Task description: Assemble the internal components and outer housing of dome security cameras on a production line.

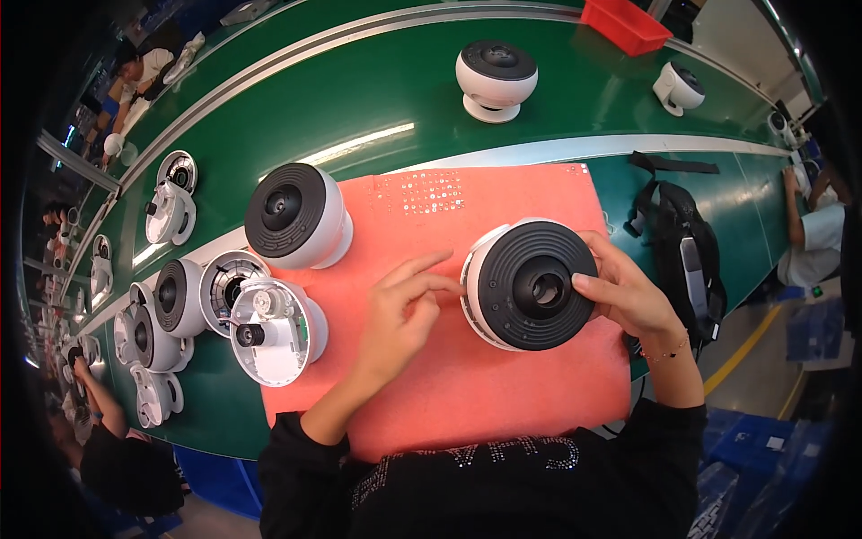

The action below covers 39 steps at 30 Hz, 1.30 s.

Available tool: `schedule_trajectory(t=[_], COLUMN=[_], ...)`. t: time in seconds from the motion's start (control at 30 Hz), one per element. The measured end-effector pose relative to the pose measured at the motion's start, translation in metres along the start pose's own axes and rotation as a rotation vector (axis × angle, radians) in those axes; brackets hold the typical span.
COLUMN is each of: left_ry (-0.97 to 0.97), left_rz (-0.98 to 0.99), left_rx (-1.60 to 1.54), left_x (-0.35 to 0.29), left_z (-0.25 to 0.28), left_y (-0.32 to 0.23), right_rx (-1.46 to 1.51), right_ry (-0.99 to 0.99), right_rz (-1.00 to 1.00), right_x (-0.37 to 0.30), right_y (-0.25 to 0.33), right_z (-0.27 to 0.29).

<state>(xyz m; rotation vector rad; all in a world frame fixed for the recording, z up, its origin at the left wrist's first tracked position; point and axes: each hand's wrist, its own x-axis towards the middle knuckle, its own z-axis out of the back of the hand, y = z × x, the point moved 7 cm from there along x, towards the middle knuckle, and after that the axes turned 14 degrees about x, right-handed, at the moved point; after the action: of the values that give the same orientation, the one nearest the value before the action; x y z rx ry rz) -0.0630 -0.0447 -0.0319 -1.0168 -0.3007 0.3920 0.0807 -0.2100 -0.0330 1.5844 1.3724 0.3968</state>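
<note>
Your right hand (636,292) pinches the rim of the black-faced unit (505,287), toward two o'clock on the pink mat (449,395); your left hand (402,314) has its grip loosely spread at the unit's nine o'clock (contact is hard to tell). A slack right-hand pinch could let the unit tip, and a bump could scatter the small parts (431,203) at twelve o'clock. The unit's underside is hidden.

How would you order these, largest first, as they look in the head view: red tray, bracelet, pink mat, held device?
1. Pink mat
2. Held device
3. Red tray, farther off, so its true rank is unsure
4. Bracelet
</note>
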Motion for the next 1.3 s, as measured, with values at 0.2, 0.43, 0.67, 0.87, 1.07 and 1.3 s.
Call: schedule_trajectory(t=[0.2, 0.43, 0.67, 0.87, 1.07, 1.3], left_ry=[0.166, 0.193, 0.241, 0.249, 0.176, 0.156], left_rz=[0.149, 0.04, -0.049, -0.003, -0.096, -0.106], left_rx=[0.076, 0.432, 0.615, 0.611, 0.71, 0.696], left_x=[0.008, 0.02, 0.028, 0.03, 0.028, 0.025], left_z=[-0.014, -0.01, -0.011, -0.012, -0.011, -0.009], left_y=[-0.019, -0.027, -0.032, -0.027, -0.034, -0.032], right_rx=[-0.04, -0.35, -1.056, -1.221, -1.435, -1.41], right_ry=[0.032, -0.099, -0.271, -0.214, -0.269, 0.23], right_rz=[0.047, 0.158, 0.389, 0.367, 0.831, 0.752], right_x=[0.002, 0.0, 0.01, 0.027, 0.001, -0.014], right_y=[0.002, 0.017, 0.043, 0.048, 0.058, 0.039], right_z=[-0.01, -0.007, -0.016, -0.013, -0.045, -0.082])
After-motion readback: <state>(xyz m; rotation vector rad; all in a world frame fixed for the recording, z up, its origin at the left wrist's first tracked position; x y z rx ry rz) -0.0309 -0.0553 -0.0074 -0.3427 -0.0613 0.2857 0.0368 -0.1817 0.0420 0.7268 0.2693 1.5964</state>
